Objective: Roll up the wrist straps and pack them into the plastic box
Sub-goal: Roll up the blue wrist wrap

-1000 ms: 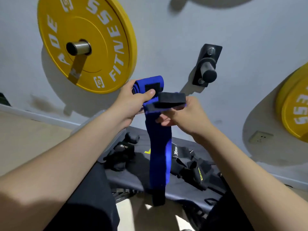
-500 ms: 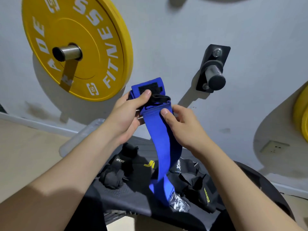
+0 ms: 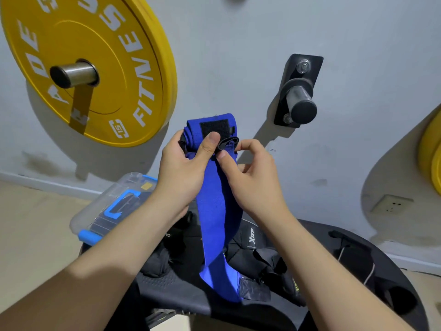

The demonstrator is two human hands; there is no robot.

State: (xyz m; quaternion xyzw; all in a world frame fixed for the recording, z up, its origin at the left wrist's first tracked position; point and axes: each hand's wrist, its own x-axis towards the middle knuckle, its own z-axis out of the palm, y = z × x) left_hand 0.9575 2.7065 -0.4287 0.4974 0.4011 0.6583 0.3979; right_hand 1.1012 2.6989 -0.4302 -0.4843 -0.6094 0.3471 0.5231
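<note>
A blue wrist strap [image 3: 218, 211] with a black hook patch hangs in front of me, its top end partly rolled. My left hand [image 3: 183, 170] grips the rolled top, thumb pressing on the black patch. My right hand [image 3: 250, 177] pinches the strap and its black loop just below the roll. The loose tail hangs down to the bench. A clear plastic box [image 3: 112, 206] with blue latches stands at the bench's far left end, lid on.
Black straps and gloves [image 3: 262, 256] lie on the dark bench [image 3: 171, 290] under my hands. A yellow weight plate [image 3: 95, 68] hangs on the wall at the left, an empty black peg [image 3: 300, 101] at the right, another yellow plate [image 3: 432, 158] at the right edge.
The view has tilted down, bringing the plastic box into sight. My right hand moved up to pinch the black loop beside the roll. The roll looks slightly thicker.
</note>
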